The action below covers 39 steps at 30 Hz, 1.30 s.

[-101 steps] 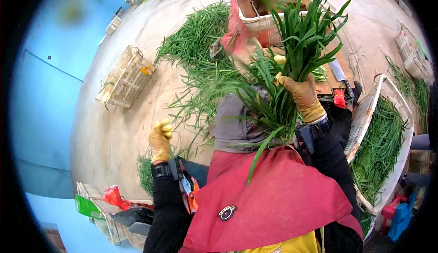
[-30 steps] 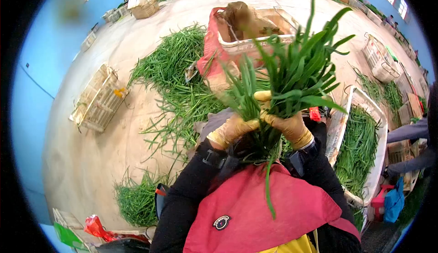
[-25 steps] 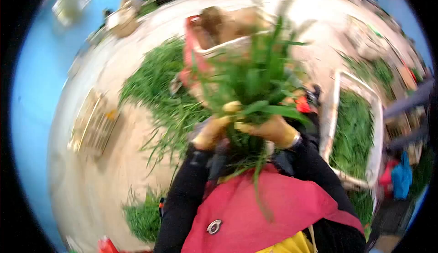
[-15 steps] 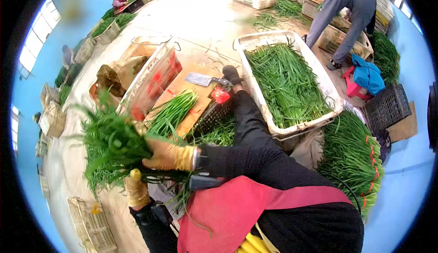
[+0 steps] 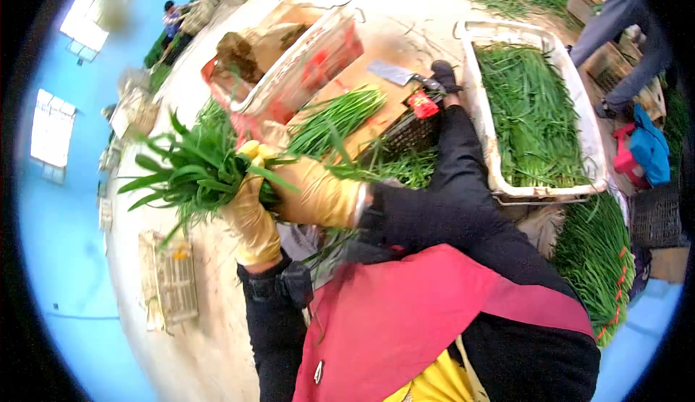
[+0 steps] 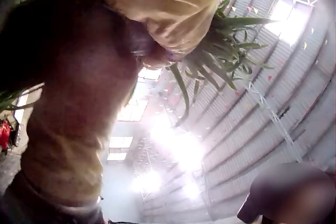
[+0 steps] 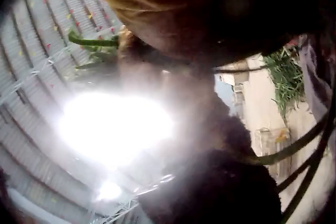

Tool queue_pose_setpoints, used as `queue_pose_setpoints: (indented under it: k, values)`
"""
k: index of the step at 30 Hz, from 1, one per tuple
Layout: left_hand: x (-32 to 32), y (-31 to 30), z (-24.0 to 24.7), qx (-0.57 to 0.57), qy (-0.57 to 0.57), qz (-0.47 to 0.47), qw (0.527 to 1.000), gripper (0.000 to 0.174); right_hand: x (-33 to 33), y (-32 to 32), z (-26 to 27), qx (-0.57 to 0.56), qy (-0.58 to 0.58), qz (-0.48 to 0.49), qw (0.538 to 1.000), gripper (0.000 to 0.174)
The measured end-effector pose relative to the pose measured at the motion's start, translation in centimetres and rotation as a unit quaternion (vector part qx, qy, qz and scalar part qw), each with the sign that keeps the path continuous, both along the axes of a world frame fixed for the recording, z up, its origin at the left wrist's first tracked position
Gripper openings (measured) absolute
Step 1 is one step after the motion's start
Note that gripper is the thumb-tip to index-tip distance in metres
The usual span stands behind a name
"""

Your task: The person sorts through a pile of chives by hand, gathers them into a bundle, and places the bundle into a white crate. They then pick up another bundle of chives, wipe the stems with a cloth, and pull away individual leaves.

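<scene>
Both gloved hands are together on a bunch of garlic chives (image 5: 199,166), its leafy tips fanning out to the left. My left hand (image 5: 251,221) grips the bunch from the near side, in a yellow glove. My right hand (image 5: 311,190) reaches in from the right and holds the same bunch, its fingers partly hidden behind the leaves and the left hand. Loose ends of stalk trail below the hands over my lap. In the left wrist view, the chives' leaves (image 6: 220,50) spread past a glove; a few leaves (image 7: 97,48) show in the right wrist view.
A cutting board (image 5: 387,116) bears trimmed chives (image 5: 340,119) and a cleaver (image 5: 391,72). Beside it stands a red-and-white crate (image 5: 318,61). A white crate (image 5: 601,174) full of chives is at right, near tied bundles (image 5: 594,264). Another person's legs (image 5: 615,47) are behind.
The left hand, empty and apart 3.4 s ago, now grips the bunch with the right hand. The view has swung right, and the bunch now lies sideways, tips to the left.
</scene>
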<state>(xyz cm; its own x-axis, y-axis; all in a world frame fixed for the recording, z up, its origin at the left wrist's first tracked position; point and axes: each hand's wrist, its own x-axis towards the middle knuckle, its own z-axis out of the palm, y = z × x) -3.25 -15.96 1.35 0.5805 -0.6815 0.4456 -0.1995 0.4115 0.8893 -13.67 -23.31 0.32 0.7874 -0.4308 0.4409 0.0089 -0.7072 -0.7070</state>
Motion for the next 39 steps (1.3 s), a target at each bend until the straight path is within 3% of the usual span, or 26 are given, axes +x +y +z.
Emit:
queue_pose_setpoints:
  k: [2,4,6,7,8,10,11,12,14,15,16,17,18,20,22,23,26,28,30,32,34,36,38,39]
  values:
    - [1.3,0.5,-0.1,0.01,0.016,0.003,1.0,0.026,-0.4,-0.8,-1.7,0.005,-0.062,0.045,0.997,0.057]
    - [1.8,1.3,1.0,0.022,0.109,-0.046,0.993,0.021,-4.6,-2.4,0.8,0.049,-0.107,0.167,0.979,0.063]
    - [2.6,2.4,1.6,-0.019,0.149,-0.067,0.986,0.021,-7.9,-3.9,0.6,0.206,-0.207,0.221,0.931,0.057]
    - [2.8,2.8,1.7,-0.08,0.153,-0.14,0.975,0.023,-10.2,-5.7,1.2,0.275,-0.164,0.236,0.917,0.054]
    - [3.1,3.1,1.7,-0.08,0.083,-0.18,0.977,0.03,-11.8,-7.4,1.5,0.343,-0.12,0.247,0.898,0.051]
    - [2.1,2.3,3.4,0.064,0.125,-0.087,0.986,0.029,-12.3,-8.5,0.9,0.387,-0.194,0.213,0.876,0.052]
    - [2.0,1.7,3.5,0.069,0.081,-0.164,0.981,0.03,-11.9,-9.2,1.3,0.299,-0.179,0.201,0.916,0.057]
    - [1.3,1.7,3.7,0.069,0.058,-0.151,0.985,0.037,-11.3,-8.3,1.4,0.371,-0.189,0.235,0.878,0.064]
    - [-0.6,1.6,5.2,0.077,0.061,-0.156,0.983,0.037,-8.8,-7.8,1.0,0.253,-0.202,0.233,0.917,0.074]
    - [-0.8,0.9,5.6,0.024,0.001,-0.209,0.978,0.035,-8.0,-7.5,1.1,0.248,-0.178,0.241,0.921,0.088]
    - [-0.9,0.6,6.4,0.029,-0.004,-0.236,0.971,0.031,-6.1,-8.1,0.1,0.11,-0.166,0.212,0.957,0.102]
    - [-1.3,0.2,7.1,0.013,-0.016,-0.243,0.97,0.029,-5.1,-8.2,-0.8,0.159,-0.125,0.248,0.947,0.106]
    - [-1.5,0.1,7.6,-0.003,-0.028,-0.249,0.968,0.027,-4.1,-8.2,-1.7,0.208,-0.082,0.284,0.932,0.11]
    - [-1.6,0.8,8.3,0.013,-0.019,-0.153,0.988,0.021,-1.7,-9.1,-5.9,0.301,-0.008,0.412,0.86,0.112]
    - [1.5,1.0,7.3,-0.039,0.024,-0.154,0.987,0.022,-2.7,-9.1,-8.2,0.403,0.067,0.477,0.778,0.11]
    - [3.0,1.4,6.6,-0.059,0.047,-0.135,0.988,0.024,-3.2,-8.8,-10.4,0.396,0.064,0.462,0.791,0.104]
    - [7.6,3.0,3.5,-0.1,0.184,-0.069,0.975,0.027,-5.4,-6.8,-11.8,0.483,0.084,0.468,0.735,0.077]
    - [9.7,4.0,1.0,-0.081,0.199,0.07,0.974,0.029,-6.1,-7.1,-13.9,0.461,0.163,0.367,0.791,0.056]
    - [13.6,6.0,-3.0,-0.049,0.227,0.105,0.967,0.026,-6.3,-7.6,-13.5,0.342,0.24,0.164,0.894,0.038]
    - [13.4,7.6,-6.1,-0.011,0.283,0.19,0.94,0.015,-6.7,-7.9,-12.3,0.214,0.278,0.111,0.93,0.032]
    - [14.3,9.8,-10.4,-0.018,0.349,0.188,0.918,0.018,-7.4,-8.3,-14.1,0.17,0.248,0.103,0.948,0.029]
    - [14.0,11.5,-12.4,0.006,0.357,0.27,0.894,0.024,-9.1,-10.1,-17.5,0.182,0.236,0.071,0.952,0.026]
    - [11.6,11.9,-10.9,0.028,0.422,0.323,0.847,0.023,-11.4,-11.7,-17.4,0.149,0.256,0.017,0.955,0.023]
    - [12.4,13.0,-11.7,0.027,0.423,0.314,0.849,0.023,-12.3,-11.9,-16.8,0.169,0.26,-0.016,0.951,0.021]
